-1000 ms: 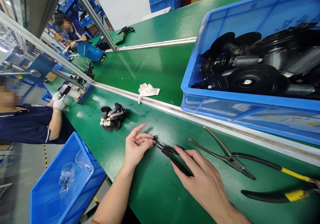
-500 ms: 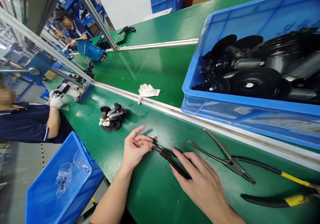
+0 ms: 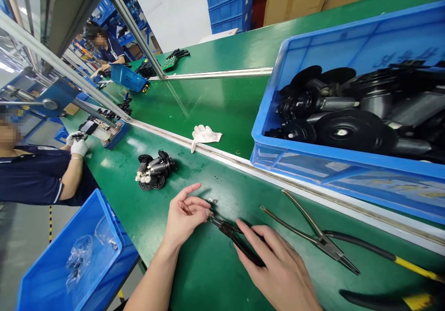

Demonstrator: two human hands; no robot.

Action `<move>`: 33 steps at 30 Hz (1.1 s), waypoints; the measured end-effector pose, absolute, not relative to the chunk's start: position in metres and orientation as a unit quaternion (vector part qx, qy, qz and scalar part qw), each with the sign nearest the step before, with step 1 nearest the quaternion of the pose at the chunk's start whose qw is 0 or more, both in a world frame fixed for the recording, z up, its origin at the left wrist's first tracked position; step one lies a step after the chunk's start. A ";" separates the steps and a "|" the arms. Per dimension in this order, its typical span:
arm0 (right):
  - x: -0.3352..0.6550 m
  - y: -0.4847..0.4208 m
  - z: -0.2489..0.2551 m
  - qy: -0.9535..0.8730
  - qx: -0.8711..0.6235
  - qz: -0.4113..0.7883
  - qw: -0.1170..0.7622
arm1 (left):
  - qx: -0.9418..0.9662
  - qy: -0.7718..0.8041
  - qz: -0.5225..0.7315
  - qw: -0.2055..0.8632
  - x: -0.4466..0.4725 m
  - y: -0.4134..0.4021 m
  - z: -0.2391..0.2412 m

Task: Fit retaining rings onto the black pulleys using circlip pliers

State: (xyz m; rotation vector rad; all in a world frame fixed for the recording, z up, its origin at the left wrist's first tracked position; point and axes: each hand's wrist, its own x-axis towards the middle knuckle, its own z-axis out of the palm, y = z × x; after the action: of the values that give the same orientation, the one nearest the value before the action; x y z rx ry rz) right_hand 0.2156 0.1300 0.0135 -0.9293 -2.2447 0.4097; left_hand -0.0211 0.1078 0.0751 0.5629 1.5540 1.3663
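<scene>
My right hand (image 3: 278, 264) is closed around the dark handles of slim-nosed circlip pliers (image 3: 227, 230), whose tips point left. At those tips, the thumb and forefinger of my left hand (image 3: 186, 216) pinch a tiny shiny part that looks like a retaining ring (image 3: 211, 214), mostly hidden by the fingertips. My left hand's other fingers are loosely curled. A little beyond the fingertips, small loose rings (image 3: 213, 201) lie on the green table (image 3: 205, 264). To the right rest bare-metal long-nosed pliers (image 3: 323, 241) and a tool with black and yellow handles (image 3: 378, 250).
A blue crate (image 3: 295, 160) of black round-headed parts stands at right. A black cluster of parts (image 3: 155, 169) and a white glove (image 3: 205, 135) lie ahead. Lower left is a blue bin (image 3: 114, 250) holding plastic bags. A gloved co-worker (image 3: 69, 172) works at left beside a press.
The view has shifted, so the table scene sits slightly lower. My hands keep nearly the same hold at the plier tips. The co-worker's gloved hands have moved a little.
</scene>
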 end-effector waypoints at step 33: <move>0.219 0.132 0.019 -0.891 -0.306 0.115 0.316 | 0.268 0.645 0.483 0.529 -0.031 0.105 0.099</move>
State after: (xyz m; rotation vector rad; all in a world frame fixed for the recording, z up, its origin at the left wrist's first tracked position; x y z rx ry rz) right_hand 0.2186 0.1320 0.0187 -0.8069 -2.3455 0.3029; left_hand -0.0307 0.1049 0.0993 0.6391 1.5408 1.1528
